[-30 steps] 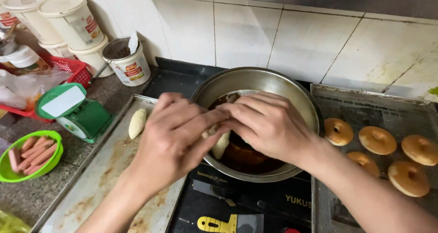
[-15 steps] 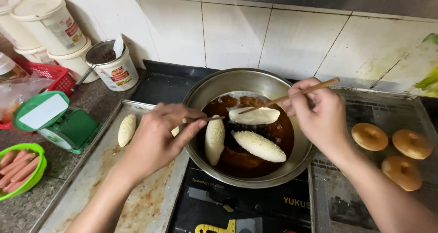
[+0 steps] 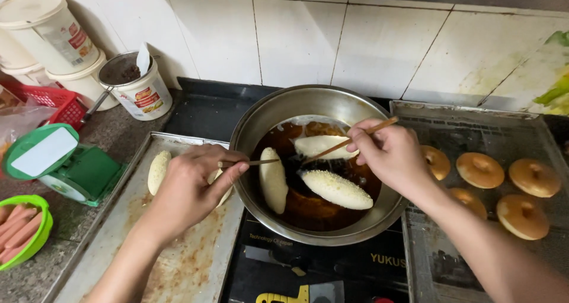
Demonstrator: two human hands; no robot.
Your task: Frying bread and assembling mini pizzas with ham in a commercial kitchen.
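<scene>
Left hand: the left hand (image 3: 188, 187) comes in from the lower left, forearm angled up over the metal tray (image 3: 127, 244), knuckles upward. Its fingers (image 3: 228, 174) are curled and pinch the near end of a thin chopstick (image 3: 252, 162) (the thumb side cannot be seen), which points level toward the pan.
Right hand: the right hand (image 3: 394, 155) reaches in from the lower right, wrist bent over the pan rim, fingers pressed together around a second chopstick (image 3: 349, 142) that slants from upper right down to the oil.
Pan: the steel pan (image 3: 284, 107) sits on a black stove (image 3: 332, 267), holding dark oil.
Dough pieces: three long pale dough pieces (image 3: 336, 189) float in the oil, one upright at the left, two lying across; both stick tips meet near the upper one.
Tray dough: one raw dough piece (image 3: 158, 171) lies on the metal tray, just beside the left hand.
Right rack: browned doughnuts (image 3: 480, 169) rest on a wire rack (image 3: 474, 125).
Desk edge: a green scale (image 3: 65, 166), a green bowl of sausages (image 3: 24, 235) and white tubs (image 3: 41, 33).
</scene>
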